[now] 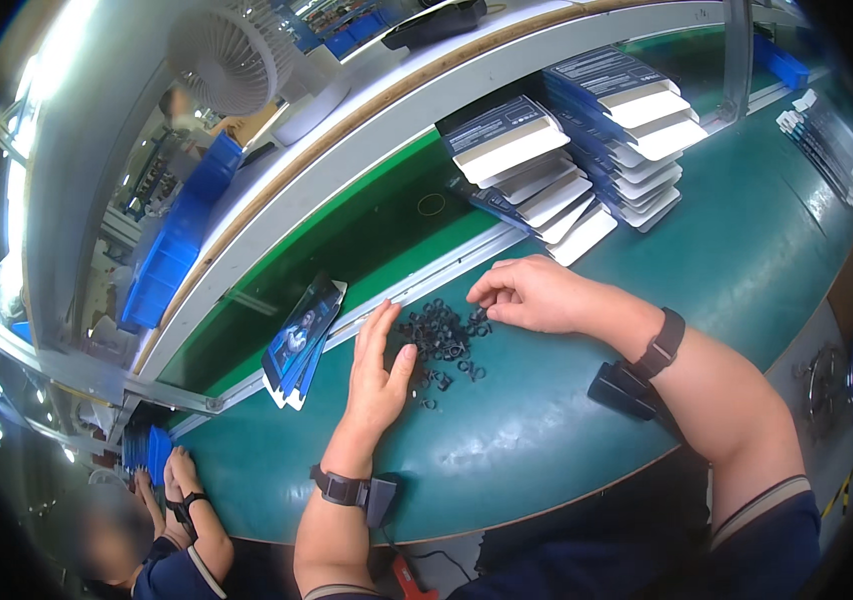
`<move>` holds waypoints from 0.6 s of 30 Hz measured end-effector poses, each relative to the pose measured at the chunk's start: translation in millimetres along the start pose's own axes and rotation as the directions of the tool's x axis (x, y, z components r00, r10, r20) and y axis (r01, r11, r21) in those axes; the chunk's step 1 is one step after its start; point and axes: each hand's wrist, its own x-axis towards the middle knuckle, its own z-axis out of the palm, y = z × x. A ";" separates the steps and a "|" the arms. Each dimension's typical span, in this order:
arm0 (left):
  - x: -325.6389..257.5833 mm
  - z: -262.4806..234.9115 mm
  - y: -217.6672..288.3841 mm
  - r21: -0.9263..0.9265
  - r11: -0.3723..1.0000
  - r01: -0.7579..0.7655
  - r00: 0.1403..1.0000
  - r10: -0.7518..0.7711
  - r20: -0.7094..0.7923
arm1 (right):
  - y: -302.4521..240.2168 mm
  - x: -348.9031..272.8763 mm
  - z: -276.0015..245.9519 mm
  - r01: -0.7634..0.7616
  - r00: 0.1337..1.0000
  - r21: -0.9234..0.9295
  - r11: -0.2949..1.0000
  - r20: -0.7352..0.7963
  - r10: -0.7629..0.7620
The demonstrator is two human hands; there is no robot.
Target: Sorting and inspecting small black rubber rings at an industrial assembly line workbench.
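A loose pile of small black rings (437, 332) lies on the green work surface between my hands, with a few strays on its near side. My left hand (375, 385) rests along the pile's left edge, fingers stretched out and thumb apart, holding nothing. On the pile's right side, my right hand (537, 296) has its fingers curled in towards the thumb. Some rings sit close under those fingertips; what they pinch, if anything, is too small and hidden to make out. Both wrists wear dark straps with black boxes.
Stacked flat blue-and-white cartons (627, 130) stand beyond my right hand. A few blue printed cartons (304, 340) lean left of my left hand. A metal rail (427, 268) and a raised shelf (347, 130) with a fan (227, 60) run behind. A co-worker's arms (197, 520) are at lower left.
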 end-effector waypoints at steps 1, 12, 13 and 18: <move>-3.1 5.6 -16.7 -0.025 0.999 0.026 1.000 -0.025 0.008 | -0.4 0.2 1.1 0.023 1.000 -0.038 0.999 0.000 -0.023; 6.0 10.8 -0.1 -0.068 0.995 -0.075 0.978 0.087 0.190 | -6.7 -4.5 6.5 0.050 0.998 -0.093 0.994 -0.031 -0.053; 6.5 10.6 0.8 -0.071 0.994 -0.084 0.974 0.096 0.203 | -5.7 -4.4 7.3 0.055 0.998 -0.104 0.993 -0.036 -0.059; 6.8 8.0 9.1 -0.210 0.976 -0.051 0.956 0.108 0.271 | -12.1 -5.1 8.2 0.024 0.999 -0.011 1.000 -0.020 -0.024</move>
